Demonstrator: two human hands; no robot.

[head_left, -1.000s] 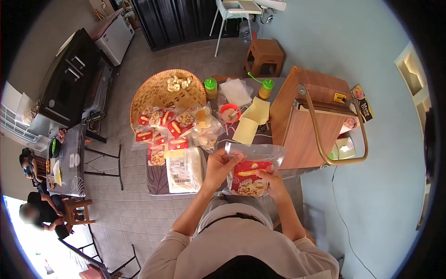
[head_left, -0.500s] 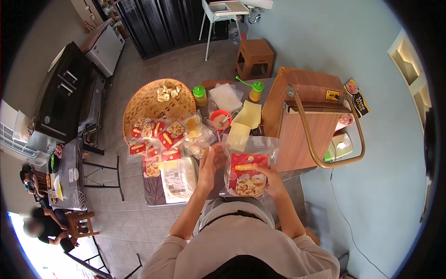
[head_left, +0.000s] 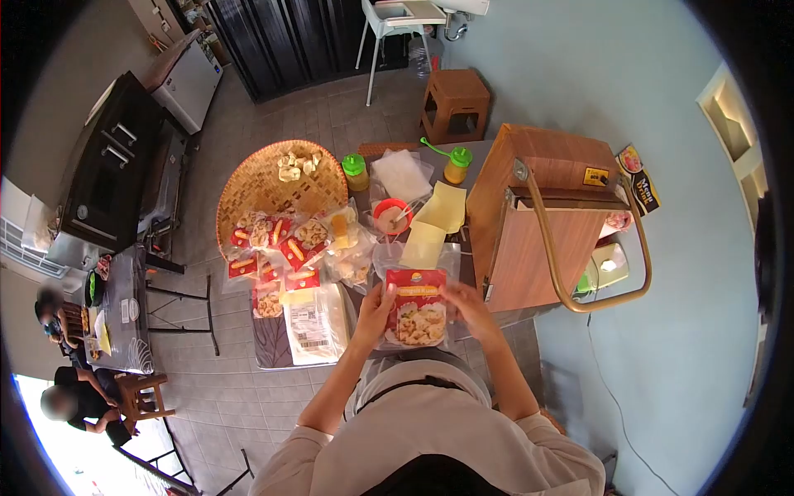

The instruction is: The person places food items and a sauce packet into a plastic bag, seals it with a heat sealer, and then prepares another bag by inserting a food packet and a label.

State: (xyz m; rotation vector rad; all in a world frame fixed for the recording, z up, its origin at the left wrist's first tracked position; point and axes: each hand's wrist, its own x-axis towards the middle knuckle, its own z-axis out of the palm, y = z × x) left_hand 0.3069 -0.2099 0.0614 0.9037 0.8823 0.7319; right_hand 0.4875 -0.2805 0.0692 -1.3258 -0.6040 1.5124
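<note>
A clear plastic pouch with a red label (head_left: 419, 324) showing a food picture is upright in front of my body, over the near table edge. My left hand (head_left: 375, 316) is closed on its left side, thumb on the front. At the upper right edge of the pouch is my right hand (head_left: 470, 309), its fingers smeared by motion. Beyond the pouch lie sheets of yellow paper (head_left: 442, 209) and a red bowl (head_left: 390, 217) of pinkish-brown stuff with a utensil in it. Left of my left hand is a stack of clear bags with a printed shipping label (head_left: 311, 328).
A round woven tray (head_left: 265, 178) holds pale yellow pieces and several red-labelled packets (head_left: 304, 241). Two green-capped bottles (head_left: 355, 171) stand at the back. A wooden cabinet with a curved handle (head_left: 550, 236) borders the right side. Two people sit far left.
The pouch has shifted left and turned more squarely toward me. My left hand has gone from beside it to gripping its left side; my right hand has moved off its front to the right edge.
</note>
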